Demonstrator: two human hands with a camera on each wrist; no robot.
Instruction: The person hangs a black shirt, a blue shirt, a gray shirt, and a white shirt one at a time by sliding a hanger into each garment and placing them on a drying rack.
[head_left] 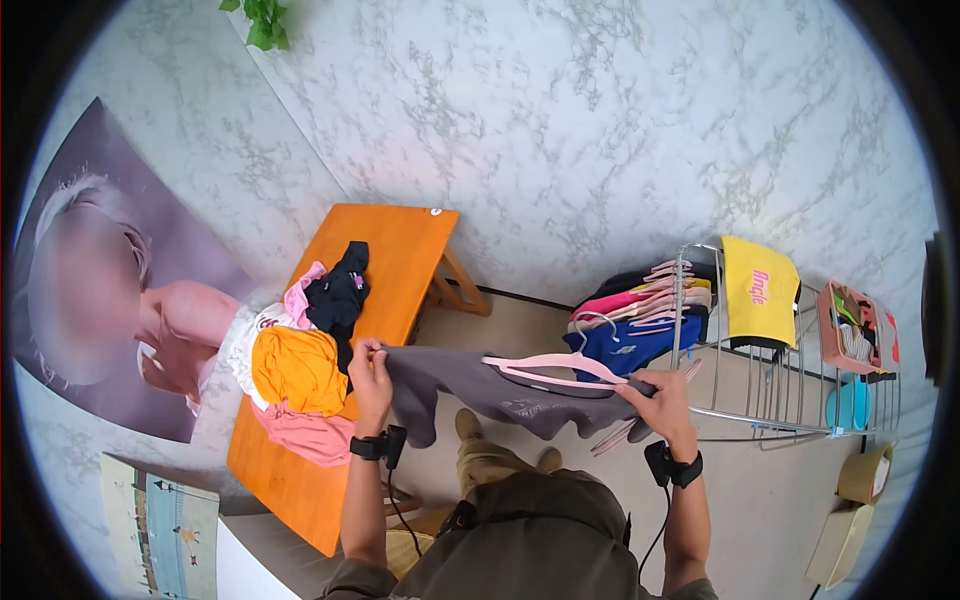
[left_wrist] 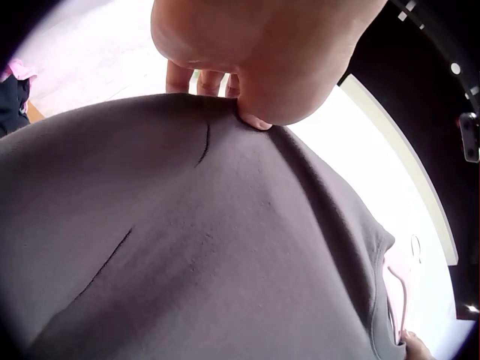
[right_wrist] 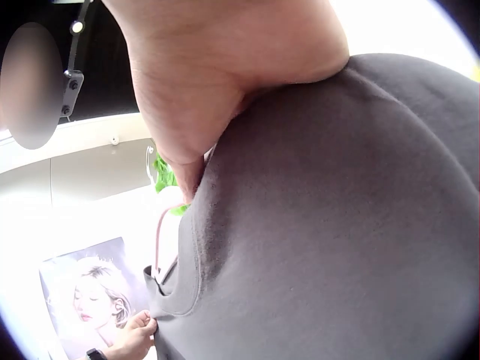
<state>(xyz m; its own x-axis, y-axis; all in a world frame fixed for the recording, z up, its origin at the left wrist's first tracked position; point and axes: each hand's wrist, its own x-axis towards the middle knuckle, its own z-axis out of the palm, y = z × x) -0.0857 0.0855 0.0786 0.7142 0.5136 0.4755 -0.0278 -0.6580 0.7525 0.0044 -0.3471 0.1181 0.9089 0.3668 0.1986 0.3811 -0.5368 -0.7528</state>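
A dark grey sweatshirt [head_left: 440, 385] is stretched sideways between both hands in front of the person's body. At its left end my left hand [head_left: 371, 382] pinches the fabric; the left wrist view has the thumb pressing the cloth [left_wrist: 217, 217] from the near side. A pink hanger [head_left: 545, 362] shows in the neck opening, its metal hook pointing away from the body. My right hand [head_left: 662, 405] grips the shirt's other shoulder at the hanger's right end. In the right wrist view, that hand [right_wrist: 232, 75] covers part of the hanger, and grey cloth hangs below.
On the left, an orange wooden table [head_left: 405, 230] carries a pile of clothes, with a yellow garment [head_left: 300, 370] on top. A metal drying rack [head_left: 725, 410] at right holds several garments on pink hangers and a yellow cloth [head_left: 760, 290]. A pink basket [head_left: 836, 350] sits by its far end.
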